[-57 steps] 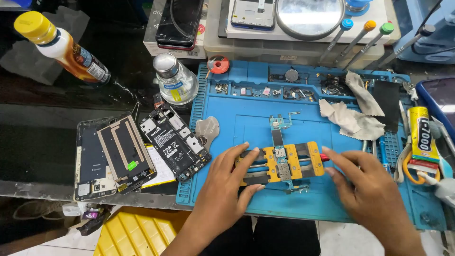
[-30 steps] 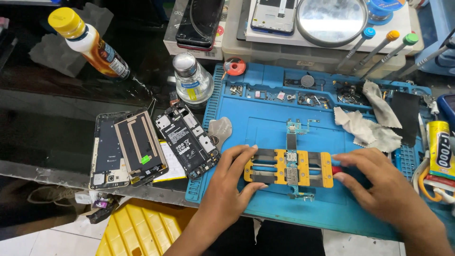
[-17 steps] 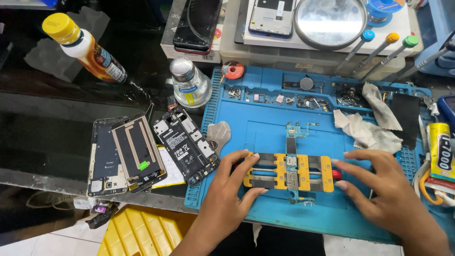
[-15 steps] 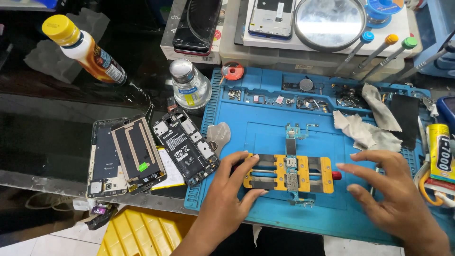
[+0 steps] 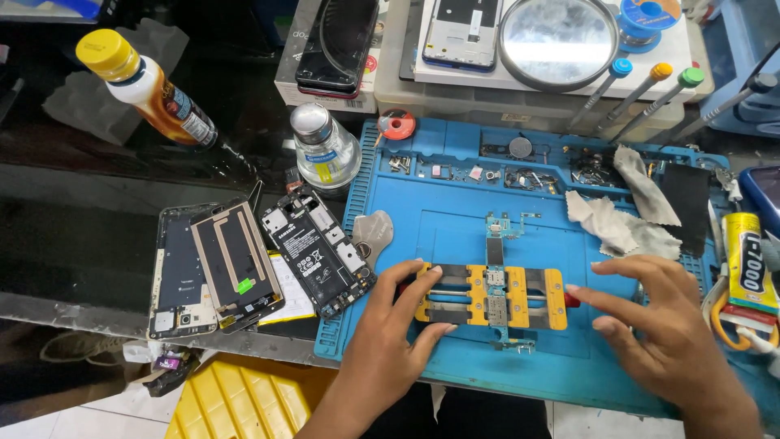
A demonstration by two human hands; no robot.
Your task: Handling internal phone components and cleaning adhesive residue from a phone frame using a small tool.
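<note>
We note the yellow-clamped board holder (image 5: 487, 297) lying between our hands, long axis left-right. Left hand (image 5: 386, 341) grips its left end; right hand (image 5: 662, 325), fingers spread, hovers just off its right end.

Left hand (image 5: 388, 337) hides holder's (image 5: 487, 297) left end; glue tube (image 5: 749, 264) (right) partly cut off.
</note>
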